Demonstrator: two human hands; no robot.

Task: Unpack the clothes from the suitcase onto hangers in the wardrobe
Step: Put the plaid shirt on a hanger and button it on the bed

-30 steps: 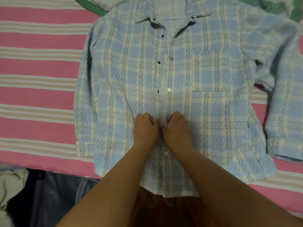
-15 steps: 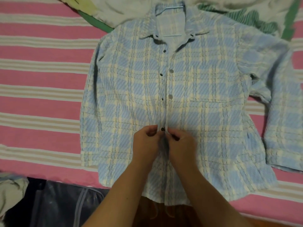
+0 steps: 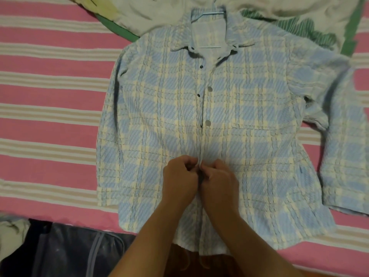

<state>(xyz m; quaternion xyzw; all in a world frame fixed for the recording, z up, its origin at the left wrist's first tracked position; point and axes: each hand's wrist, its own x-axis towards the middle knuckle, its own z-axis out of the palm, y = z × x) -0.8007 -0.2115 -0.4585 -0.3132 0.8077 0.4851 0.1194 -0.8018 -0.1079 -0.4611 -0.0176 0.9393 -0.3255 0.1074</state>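
Note:
A light blue and cream plaid shirt lies flat, front up, on the bed. A pale wire hanger sits inside its collar, the hook pointing away from me. My left hand and my right hand are side by side low on the button placket. Each pinches one edge of the shirt front between thumb and fingers. The button between them is hidden by my fingers. Two upper buttons are undone and show beside the placket.
The bed has a pink, white and beige striped sheet. A green-edged pale blanket lies crumpled beyond the collar. The dark open suitcase sits at the bed's near edge, lower left, with light cloth beside it.
My view has tilted so the shirt sits lower in frame and the hanger hook shows. My hands stayed low on the placket, fingers working together at one button.

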